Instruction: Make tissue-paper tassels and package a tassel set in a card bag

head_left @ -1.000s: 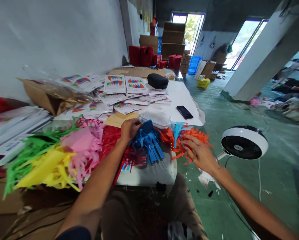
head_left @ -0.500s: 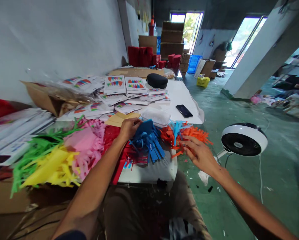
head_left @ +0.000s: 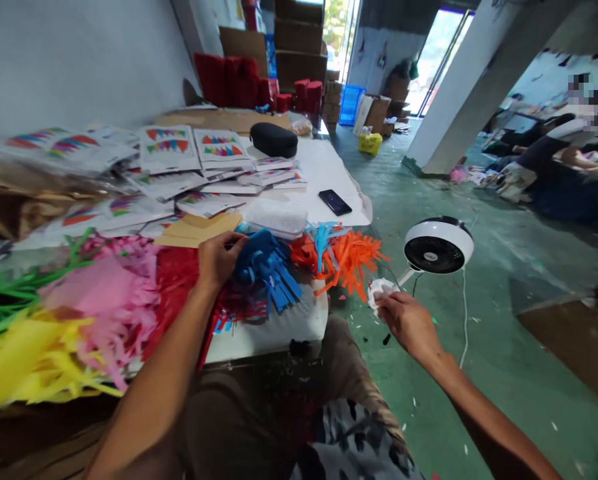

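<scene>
A white counter [head_left: 329, 183] runs from the lower left toward the upper middle. On it lie fringed paper bundles [head_left: 266, 270] across the near edge, printed packets [head_left: 169, 148] upper left, a black case [head_left: 273, 140] and a phone [head_left: 335, 202].

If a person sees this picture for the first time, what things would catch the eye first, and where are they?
The bright fringed paper piles along the near table edge stand out: yellow fringe at far left, pink fringe beside it, orange fringe at the right end. In the middle, the left hand holds blue fringe in its grip, while the right hand pinches a white crumpled piece off the table's edge. A round white fan stands on the green floor at right.
</scene>
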Demonstrator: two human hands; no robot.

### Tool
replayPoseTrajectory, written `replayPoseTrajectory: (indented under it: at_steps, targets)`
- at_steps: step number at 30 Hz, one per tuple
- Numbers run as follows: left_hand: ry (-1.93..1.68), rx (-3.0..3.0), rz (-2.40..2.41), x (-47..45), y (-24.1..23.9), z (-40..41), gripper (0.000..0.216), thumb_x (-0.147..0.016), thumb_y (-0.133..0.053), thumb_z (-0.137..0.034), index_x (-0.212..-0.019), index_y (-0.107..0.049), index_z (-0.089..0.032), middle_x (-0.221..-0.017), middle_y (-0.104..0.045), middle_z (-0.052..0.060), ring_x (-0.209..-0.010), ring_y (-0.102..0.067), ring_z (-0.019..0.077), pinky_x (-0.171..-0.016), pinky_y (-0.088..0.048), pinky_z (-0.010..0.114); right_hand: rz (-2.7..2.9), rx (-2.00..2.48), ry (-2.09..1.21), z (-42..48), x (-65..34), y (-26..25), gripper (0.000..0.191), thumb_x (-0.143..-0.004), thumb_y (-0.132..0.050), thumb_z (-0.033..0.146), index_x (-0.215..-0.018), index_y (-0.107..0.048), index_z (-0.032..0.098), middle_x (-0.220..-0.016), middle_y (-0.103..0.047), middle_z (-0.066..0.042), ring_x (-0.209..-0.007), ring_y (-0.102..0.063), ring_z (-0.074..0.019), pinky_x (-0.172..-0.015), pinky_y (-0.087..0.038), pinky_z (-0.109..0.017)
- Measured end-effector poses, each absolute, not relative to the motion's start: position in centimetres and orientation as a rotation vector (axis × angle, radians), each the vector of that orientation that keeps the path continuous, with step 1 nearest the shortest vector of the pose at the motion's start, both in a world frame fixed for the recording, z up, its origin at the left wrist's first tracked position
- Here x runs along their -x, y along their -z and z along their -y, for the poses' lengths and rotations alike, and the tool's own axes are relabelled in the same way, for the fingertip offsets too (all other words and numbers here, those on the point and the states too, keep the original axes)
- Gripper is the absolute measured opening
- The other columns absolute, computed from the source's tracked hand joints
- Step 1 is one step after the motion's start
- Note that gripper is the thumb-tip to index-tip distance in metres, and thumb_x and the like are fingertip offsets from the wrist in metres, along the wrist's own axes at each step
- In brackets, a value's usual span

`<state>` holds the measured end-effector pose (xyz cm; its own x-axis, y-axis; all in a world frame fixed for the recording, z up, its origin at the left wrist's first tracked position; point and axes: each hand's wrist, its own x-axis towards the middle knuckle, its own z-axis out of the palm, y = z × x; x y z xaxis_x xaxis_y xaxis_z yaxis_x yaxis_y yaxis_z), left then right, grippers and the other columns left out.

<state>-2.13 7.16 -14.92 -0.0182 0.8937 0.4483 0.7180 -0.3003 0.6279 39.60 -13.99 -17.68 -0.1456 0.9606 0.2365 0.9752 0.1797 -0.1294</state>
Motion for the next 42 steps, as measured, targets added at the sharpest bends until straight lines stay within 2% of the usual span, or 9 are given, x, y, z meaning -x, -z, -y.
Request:
replayPoseTrajectory:
  at_steps: [3,8,12,14,18,22,29,36,42]
  targets:
    - [-1.225,-2.052,-1.696,1.7,14.9,-6.3,0.03,-0.091,-0.065,-0.044,-0.099,-0.081,-0.021,-0.096,-0.082,0.003,-0.086,-0.074,0.0213,-0.08,-0.052,0.027,2.235,1.888,0.136,13.1,-39.3,17.0,0.013,-0.095,-0.064,0.028,-0.098,-0.076,0.023,-0.103,-0.076,-0.009,-0.092,-0.071,-0.0286,-0.074,-0.051,-0.038]
    - [-1.285,-2.082,-1.671,1.0,15.4,-5.1,0.026,-0.094,-0.064,-0.04,-0.099,-0.08,-0.021,-0.103,-0.082,0.006,-0.096,-0.075,0.0237,-0.087,-0.053,0.03,2.224,1.572,0.046,10.5,-36.0,13.0,0.024,-0.1,-0.063,0.04,-0.113,-0.072,0.023,-0.123,-0.072,-0.012,-0.108,-0.069,-0.0305,-0.084,-0.054,-0.042]
    - [-1.293,-2.116,-1.664,0.9,15.7,-4.8,0.022,-0.095,-0.065,-0.037,-0.099,-0.079,-0.02,-0.104,-0.081,0.007,-0.099,-0.075,0.025,-0.089,-0.053,0.032,2.202,1.246,-0.096,5.2,-30.1,10.7,0.021,-0.104,-0.058,0.035,-0.097,-0.073,0.023,-0.097,-0.075,-0.008,-0.094,-0.07,-0.0248,-0.084,-0.053,-0.037]
    - [-1.273,-2.164,-1.634,0.9,15.5,-4.9,0.021,-0.095,-0.065,-0.036,-0.098,-0.079,-0.021,-0.104,-0.081,0.007,-0.1,-0.074,0.0248,-0.092,-0.053,0.032,2.208,1.19,-0.072,1.7,-26.8,10.6,0.018,-0.104,-0.059,0.033,-0.103,-0.074,0.023,-0.104,-0.075,-0.009,-0.099,-0.069,-0.0259,-0.085,-0.052,-0.037]
    - [-1.23,-2.272,-1.559,1.0,14.5,-5.1,0.019,-0.095,-0.066,-0.035,-0.098,-0.079,-0.021,-0.102,-0.081,0.007,-0.101,-0.073,0.0242,-0.094,-0.052,0.033,2.269,1.17,-0.012,-4.6,-21.2,11.5,0.028,-0.098,-0.068,0.03,-0.126,-0.073,0.024,-0.137,-0.067,-0.012,-0.118,-0.065,-0.0298,-0.097,-0.05,-0.041]
    - [-1.26,-2.236,-1.524,1.7,13.9,-5.1,0.019,-0.094,-0.069,-0.037,-0.095,-0.078,-0.021,-0.099,-0.08,0.006,-0.099,-0.072,0.0234,-0.094,-0.052,0.032,2.318,1.163,-0.043,-7.7,-18.9,12.1,0.016,-0.098,-0.066,0.022,-0.1,-0.082,0.024,-0.121,-0.075,-0.008,-0.111,-0.067,-0.0273,-0.099,-0.049,-0.042]
    - [-1.374,-1.922,-1.43,4.3,15.0,-5.0,0.034,-0.085,-0.075,-0.037,-0.115,-0.077,-0.02,-0.111,-0.08,0.004,-0.101,-0.074,0.0225,-0.093,-0.056,0.031,2.144,1.109,-0.201,-9.2,-20.0,11.1,0.009,-0.09,-0.072,0.018,-0.092,-0.081,0.021,-0.102,-0.077,-0.008,-0.093,-0.071,-0.0224,-0.09,-0.053,-0.035]
    - [-1.44,-1.865,-1.441,4.5,15.8,-5.2,0.03,-0.091,-0.069,-0.046,-0.098,-0.082,-0.02,-0.09,-0.082,0.001,-0.083,-0.075,0.0202,-0.077,-0.055,0.027,2.135,1.091,-0.324,-10.0,-20.7,12.6,0.011,-0.093,-0.071,0.022,-0.095,-0.081,0.02,-0.097,-0.078,-0.008,-0.089,-0.073,-0.0214,-0.087,-0.055,-0.034]
    - [-1.477,-1.911,-1.397,4.3,15.6,-5.2,0.034,-0.097,-0.062,-0.046,-0.111,-0.081,-0.022,-0.107,-0.082,0.004,-0.097,-0.075,0.0229,-0.088,-0.056,0.031,2.056,0.94,-0.293,-10.1,-20.3,13.1,0.011,-0.09,-0.072,0.021,-0.089,-0.082,0.025,-0.108,-0.078,-0.007,-0.096,-0.075,-0.0229,-0.09,-0.056,-0.036]
